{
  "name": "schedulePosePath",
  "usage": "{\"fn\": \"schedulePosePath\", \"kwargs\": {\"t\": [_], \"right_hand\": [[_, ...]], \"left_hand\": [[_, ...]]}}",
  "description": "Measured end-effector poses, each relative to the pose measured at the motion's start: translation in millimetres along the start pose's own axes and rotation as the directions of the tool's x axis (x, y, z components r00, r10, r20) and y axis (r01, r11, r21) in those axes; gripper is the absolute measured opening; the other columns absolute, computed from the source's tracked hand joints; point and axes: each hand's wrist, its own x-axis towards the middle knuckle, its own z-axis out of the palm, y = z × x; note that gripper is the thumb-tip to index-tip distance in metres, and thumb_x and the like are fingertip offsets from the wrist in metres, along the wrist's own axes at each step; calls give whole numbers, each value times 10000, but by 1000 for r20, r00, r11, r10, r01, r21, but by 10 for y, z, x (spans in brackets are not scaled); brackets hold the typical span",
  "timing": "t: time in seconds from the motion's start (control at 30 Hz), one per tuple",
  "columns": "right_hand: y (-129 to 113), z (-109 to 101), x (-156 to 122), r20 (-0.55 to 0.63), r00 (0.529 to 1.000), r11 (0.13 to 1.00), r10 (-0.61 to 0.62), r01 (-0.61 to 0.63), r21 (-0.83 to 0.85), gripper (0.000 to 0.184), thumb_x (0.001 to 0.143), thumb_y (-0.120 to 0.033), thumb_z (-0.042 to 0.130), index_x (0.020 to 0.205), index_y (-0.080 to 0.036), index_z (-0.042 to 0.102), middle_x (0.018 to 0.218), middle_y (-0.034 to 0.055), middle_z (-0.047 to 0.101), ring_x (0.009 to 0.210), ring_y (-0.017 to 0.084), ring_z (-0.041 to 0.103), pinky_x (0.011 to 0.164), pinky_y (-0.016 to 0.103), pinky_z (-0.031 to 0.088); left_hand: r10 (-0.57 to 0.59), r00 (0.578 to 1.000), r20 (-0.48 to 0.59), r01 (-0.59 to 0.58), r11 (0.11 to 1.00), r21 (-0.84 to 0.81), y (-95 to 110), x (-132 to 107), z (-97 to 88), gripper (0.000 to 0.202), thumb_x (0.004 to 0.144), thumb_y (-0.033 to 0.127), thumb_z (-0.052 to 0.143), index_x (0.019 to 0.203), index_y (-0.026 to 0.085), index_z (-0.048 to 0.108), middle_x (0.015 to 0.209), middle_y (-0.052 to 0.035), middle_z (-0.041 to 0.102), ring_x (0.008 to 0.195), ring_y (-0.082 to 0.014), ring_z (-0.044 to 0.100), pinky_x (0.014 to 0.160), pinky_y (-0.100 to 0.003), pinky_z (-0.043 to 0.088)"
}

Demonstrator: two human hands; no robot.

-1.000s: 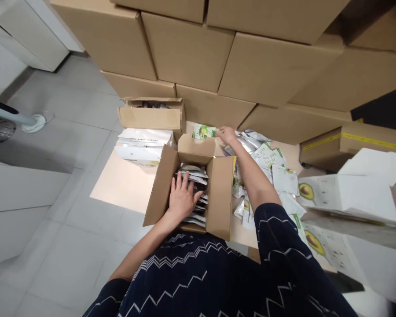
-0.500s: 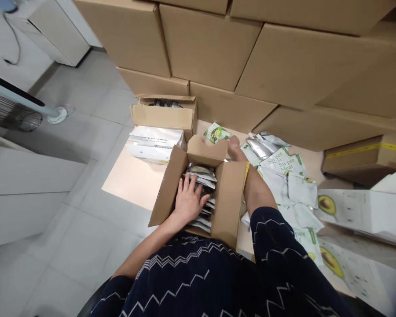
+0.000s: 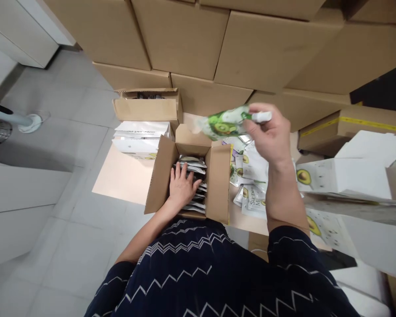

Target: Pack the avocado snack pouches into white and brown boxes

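Raised above the table, my right hand (image 3: pixel 267 132) pinches a green-and-white spout pouch (image 3: pixel 226 123) near its white cap (image 3: pixel 262 116). The pouch is blurred and points to the left. My left hand (image 3: pixel 182 189) lies with fingers spread on a row of flat pouches (image 3: pixel 198 204) standing in an open cardboard box (image 3: pixel 219 189). That box is close to my body with its flaps folded out. Right of it, several white avocado-print pouches (image 3: pixel 254 165) are spread over the table, partly hidden behind my right arm.
Behind the table rises a stack of large cartons (image 3: pixel 181 35). A smaller open carton (image 3: pixel 145 108) and a white printed box (image 3: pixel 141 140) stand at the left. White avocado-print boxes (image 3: pixel 320 176) are at the right. Grey floor (image 3: pixel 71 237) lies beyond the table's left edge (image 3: pixel 110 174).
The right hand has lifted the green spout pouch off the back of the table and brought it up to the right. My left hand stays in the box. The view has shifted right.
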Motion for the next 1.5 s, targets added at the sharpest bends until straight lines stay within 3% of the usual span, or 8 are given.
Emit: {"fn": "schedulePosePath", "kwargs": {"t": [0.13, 0.33, 0.53, 0.67, 0.87, 1.13, 1.4, 1.5], "right_hand": [[-383, 392, -173, 319, 945, 996, -68, 83, -33, 329, 1010, -367, 415, 1221, -227, 625, 1194, 64, 692, 1070, 208, 655, 872, 325, 487], [-274, 1208, -232, 719, 692, 949, 59, 185, -256, 286, 993, -215, 407, 1196, -163, 602, 1134, 125, 723, 1053, 235, 674, 843, 290, 463], [-296, 1281, -135, 772, 625, 859, 117, 326, -394, 306, 968, -299, 491, 1221, -189, 623, 1157, 149, 719, 1068, 275, 682, 806, 318, 494], [-352, 1315, -65, 841, 505, 860, 195, 325, -395, 300, 957, -205, 470, 1129, -168, 713, 1135, 167, 731, 1083, 291, 687, 806, 329, 508], [-193, 1361, -34, 786, 597, 863, 160, 303, -405, 350, 916, -142, 462, 1124, -128, 743, 1122, 198, 734, 1077, 295, 696, 852, 338, 523], [-62, 1626, -82, 842, 442, 827, 309, 311, -468, 349, 909, -127, 501, 1161, -79, 737, 1136, 229, 723, 1114, 303, 689, 886, 352, 548], [-71, 1657, -59, 785, 557, 822, 272, 291, -490, 351, 935, -90, 454, 1132, -51, 742, 1088, 245, 729, 1088, 280, 703, 897, 313, 541], [-64, 1615, -102, 768, 557, 828, 315, 234, -509, 350, 934, -80, 445, 1118, -45, 740, 1098, 248, 725, 1079, 281, 704, 885, 318, 534]], "left_hand": [[11, 1000, -24, -11, 1000, 17, -7, -10, 4, 531, 983, 533, 375, 1244, 179, 672, 1551, -151, 426, 1489, -404, 266, 1190, -600, 268], [13, 999, -47, -12, 1000, 24, -13, -13, 12, 521, 985, 523, 376, 1158, 164, 712, 1528, -165, 454, 1483, -393, 288, 1185, -601, 280], [28, 999, -38, -26, 999, 38, -13, -7, 11, 539, 989, 528, 359, 1006, 156, 749, 1478, -175, 510, 1467, -380, 327, 1185, -587, 288], [29, 999, -40, -26, 998, 65, -6, -3, 9, 556, 993, 532, 342, 1038, 144, 739, 1474, -179, 514, 1455, -389, 343, 1178, -591, 295], [-3, 999, -32, 5, 999, 42, -2, 5, 30, 574, 988, 532, 351, 1155, 108, 699, 1498, -170, 491, 1453, -401, 337, 1191, -571, 284], [-65, 997, -51, 66, 998, 22, 15, -26, -4, 591, 974, 544, 387, 1227, 85, 660, 1519, -204, 436, 1442, -395, 348, 1181, -507, 317], [-94, 995, -29, 95, 993, 63, 39, 16, -27, 631, 974, 560, 385, 1341, 82, 572, 1475, -234, 457, 1238, -380, 535, 975, -487, 483], [-34, 999, -27, 35, 999, 36, 9, 35, 1, 643, 988, 543, 362, 1362, 54, 551, 1512, -247, 420, 1292, -349, 522, 1052, -468, 447]]}}
